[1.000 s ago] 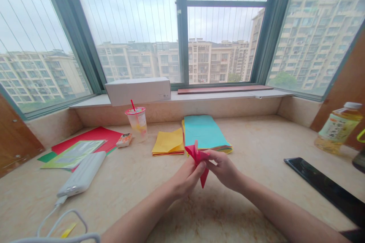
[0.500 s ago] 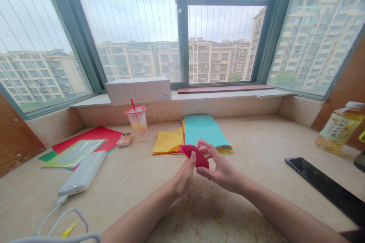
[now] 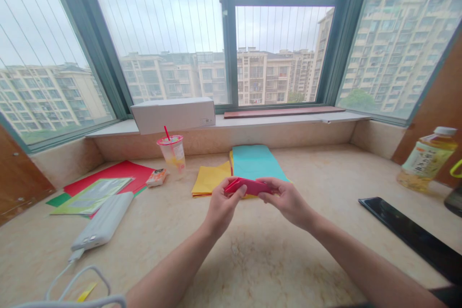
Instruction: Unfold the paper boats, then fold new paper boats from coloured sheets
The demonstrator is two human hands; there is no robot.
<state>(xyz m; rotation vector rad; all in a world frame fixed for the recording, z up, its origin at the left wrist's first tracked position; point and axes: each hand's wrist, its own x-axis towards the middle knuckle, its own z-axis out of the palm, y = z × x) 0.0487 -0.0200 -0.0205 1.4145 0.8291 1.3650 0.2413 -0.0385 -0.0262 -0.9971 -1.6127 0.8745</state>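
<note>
left hand and right hand both half-closed, fingers and thumbs pinching folded crimson origami paper lengthwise between them. paper held up above marble counter, just in front of yellow paper stack and teal paper stack. plastic cup with red straw behind, left of hands. white power bank further left; black phone and plastic drink bottle off right.

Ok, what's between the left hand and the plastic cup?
A stack of folded yellow paper lies there on the marble counter, in the head view, between the left hand and the plastic cup.
</note>
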